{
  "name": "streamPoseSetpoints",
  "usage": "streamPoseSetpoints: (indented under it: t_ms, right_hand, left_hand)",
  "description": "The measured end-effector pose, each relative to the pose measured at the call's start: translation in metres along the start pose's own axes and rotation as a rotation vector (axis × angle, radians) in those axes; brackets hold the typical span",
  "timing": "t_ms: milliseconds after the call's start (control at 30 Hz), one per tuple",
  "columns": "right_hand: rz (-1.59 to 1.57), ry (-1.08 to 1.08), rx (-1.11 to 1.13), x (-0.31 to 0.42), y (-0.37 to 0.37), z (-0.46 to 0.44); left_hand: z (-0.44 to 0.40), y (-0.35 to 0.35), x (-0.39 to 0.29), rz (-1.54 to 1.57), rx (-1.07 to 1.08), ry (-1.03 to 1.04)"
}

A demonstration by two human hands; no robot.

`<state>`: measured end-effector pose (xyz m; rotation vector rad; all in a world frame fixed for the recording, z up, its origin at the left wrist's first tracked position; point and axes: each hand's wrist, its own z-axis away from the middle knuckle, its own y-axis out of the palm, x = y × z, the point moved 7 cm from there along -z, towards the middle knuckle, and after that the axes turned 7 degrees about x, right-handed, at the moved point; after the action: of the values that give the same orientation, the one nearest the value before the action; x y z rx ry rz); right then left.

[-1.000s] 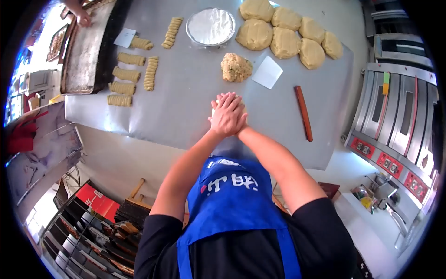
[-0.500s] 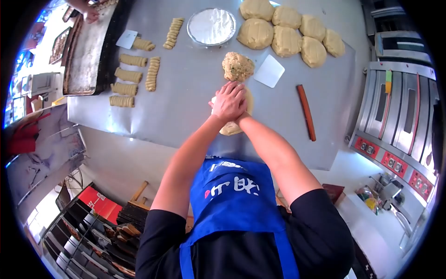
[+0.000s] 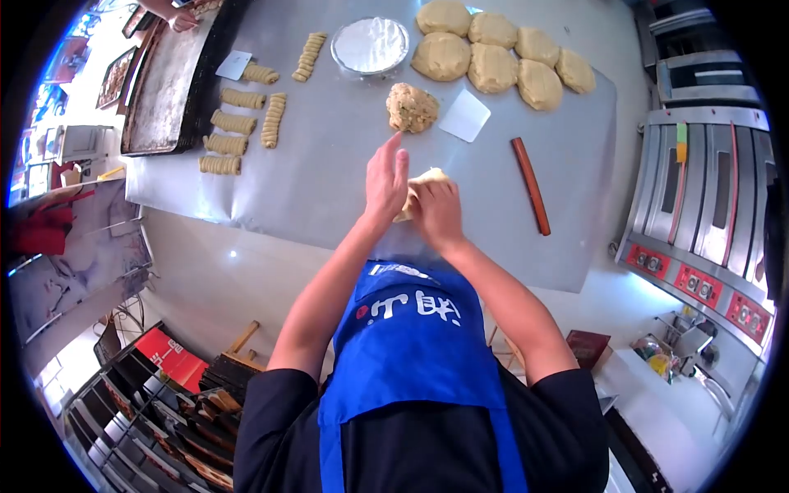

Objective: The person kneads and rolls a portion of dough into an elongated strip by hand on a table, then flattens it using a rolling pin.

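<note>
Near the table's front edge lies a pale piece of dough (image 3: 430,176), partly hidden by both hands. My right hand (image 3: 436,207) has its fingers bent over this dough and grips it. Beside it on the left, my left hand (image 3: 386,182) is raised on edge against the dough, fingers stretched out and thumb apart. Just beyond the fingertips sits a lumpy ball of filling (image 3: 412,108) with green bits. A white scraper (image 3: 465,116) lies to its right, and a brown rolling stick (image 3: 530,186) is farther right.
Several large dough rounds (image 3: 493,68) are at the back right, beside a foil-covered bowl (image 3: 370,45). Coiled dough strips (image 3: 233,122) and another scraper (image 3: 233,65) lie left on the metal table (image 3: 320,177). A co-worker's hand (image 3: 182,20) is over the dark tray (image 3: 171,90). Ovens (image 3: 699,205) stand right.
Both hands were stacked, pressing on the dough. Now they have come apart, the left one upright at its side and the right one gripping it. The view has shifted slightly.
</note>
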<state>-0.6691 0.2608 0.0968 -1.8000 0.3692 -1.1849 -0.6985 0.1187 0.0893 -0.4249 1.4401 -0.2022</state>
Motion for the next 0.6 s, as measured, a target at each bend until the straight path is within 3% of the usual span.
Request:
streamPoseSetpoints:
  t_ms: [67,133,167,200,267,300,600]
  right_hand:
    - [-0.048,0.136,0.308,-0.021,0.05,-0.029]
    - [0.124,0.036,0.346,-0.019,0.094,-0.037]
    - [0.238,-0.004,0.296,-0.012,0.108,-0.029]
    - [0.319,-0.014,0.275,-0.01,0.12,-0.023]
    - [0.393,-0.011,0.276,-0.01,0.132,-0.016]
    - [0.417,-0.002,0.282,-0.009,0.139,-0.013]
    - [0.451,-0.001,0.321,-0.02,0.154,-0.029]
  left_hand:
    - [-0.004,0.015,-0.017,-0.107,0.05,0.096]
    - [-0.002,0.058,-0.005,-0.506,0.342,0.305]
    - [0.008,0.069,0.017,-0.624,0.37,0.339]
    - [0.015,0.071,0.038,-0.63,0.366,0.318]
    - [0.018,0.059,0.067,-0.28,0.277,0.302]
    - [0.019,0.048,0.038,-0.409,0.27,0.338]
    - [-0.007,0.052,0.036,-0.472,0.252,0.447]
